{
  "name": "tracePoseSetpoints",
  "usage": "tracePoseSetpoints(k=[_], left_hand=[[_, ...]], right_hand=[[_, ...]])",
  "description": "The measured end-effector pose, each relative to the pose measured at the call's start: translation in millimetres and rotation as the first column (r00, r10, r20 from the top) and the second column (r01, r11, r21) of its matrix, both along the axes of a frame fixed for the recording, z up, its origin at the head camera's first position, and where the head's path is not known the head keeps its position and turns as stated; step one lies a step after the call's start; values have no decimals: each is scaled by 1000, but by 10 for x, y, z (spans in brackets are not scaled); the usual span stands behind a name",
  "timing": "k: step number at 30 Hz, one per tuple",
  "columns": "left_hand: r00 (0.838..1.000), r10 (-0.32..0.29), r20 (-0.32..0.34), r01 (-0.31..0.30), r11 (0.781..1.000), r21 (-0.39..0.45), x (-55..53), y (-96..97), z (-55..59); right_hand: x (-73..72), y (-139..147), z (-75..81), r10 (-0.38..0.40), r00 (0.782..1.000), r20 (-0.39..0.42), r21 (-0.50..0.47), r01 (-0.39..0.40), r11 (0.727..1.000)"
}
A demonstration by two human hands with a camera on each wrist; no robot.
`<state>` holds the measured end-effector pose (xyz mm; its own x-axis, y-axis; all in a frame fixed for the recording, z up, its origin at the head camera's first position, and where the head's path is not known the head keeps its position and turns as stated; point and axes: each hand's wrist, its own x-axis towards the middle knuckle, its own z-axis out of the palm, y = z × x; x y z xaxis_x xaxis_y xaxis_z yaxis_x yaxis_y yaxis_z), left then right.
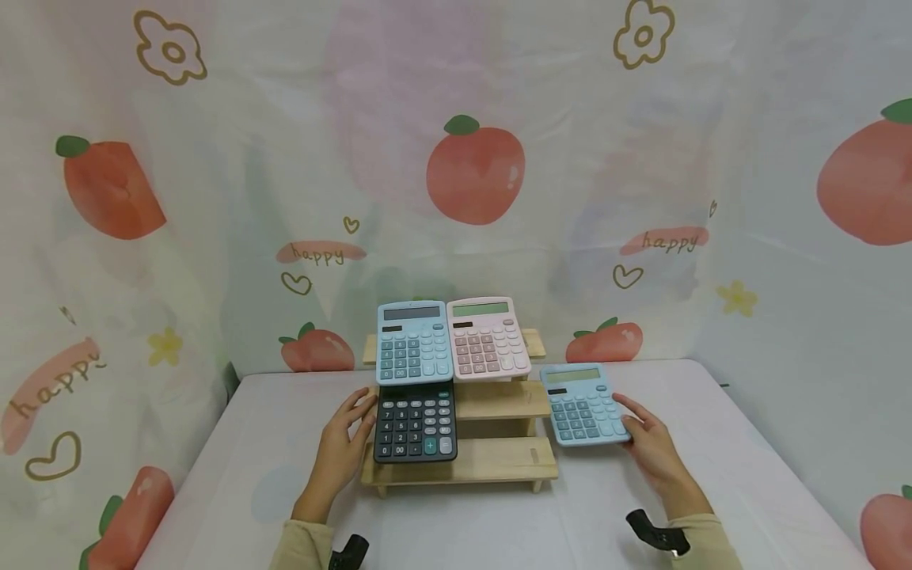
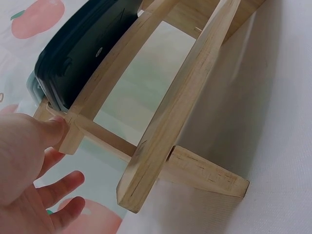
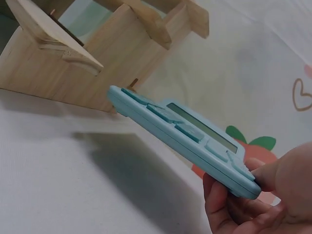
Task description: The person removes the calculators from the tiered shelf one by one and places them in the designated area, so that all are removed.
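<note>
My right hand [image 1: 651,447] pinches a light blue calculator [image 1: 584,405] by its right edge, thumb on top and fingers beneath. In the right wrist view this calculator is tilted, held above the table with its shadow below. My left hand [image 1: 340,447] pinches the left end of the wooden rack [image 1: 502,459] between thumb and index finger, its other fingers spread loose. Right beside that thumb leans a black calculator [image 1: 416,427] on the rack's left side. Above it, another light blue calculator [image 1: 413,344] and a pink calculator [image 1: 489,339] stand side by side.
The stepped rack stands on a white-covered table [image 1: 235,459]; its right side holds bare shelf boards. A fruit-printed curtain [image 1: 527,261] closes off the back and both sides. Black straps [image 1: 659,534] circle the wrists.
</note>
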<state>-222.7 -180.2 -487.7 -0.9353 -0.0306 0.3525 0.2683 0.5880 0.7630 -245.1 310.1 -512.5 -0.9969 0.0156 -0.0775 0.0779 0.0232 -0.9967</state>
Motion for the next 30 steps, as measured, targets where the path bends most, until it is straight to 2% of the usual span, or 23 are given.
tracePoseSetpoints(k=[10, 20, 26, 30], left_hand=[[1000, -1, -5, 1, 1000, -8, -12, -10, -12], [1000, 0, 31, 0, 1000, 2, -13, -15, -10], [999, -1, 33, 1, 1000, 3, -8, -14, -9], [999, -3, 33, 2, 1000, 8, -6, -11, -6]], right_hand=[[4, -62, -8, -33, 996, 88, 55, 28, 998], [-19, -39, -82, -50, 990, 132, 135, 33, 990], [-22, -58, -68, -91, 985, 146, 234, 54, 971], [-15, -90, -19, -99, 987, 123, 359, 49, 932]])
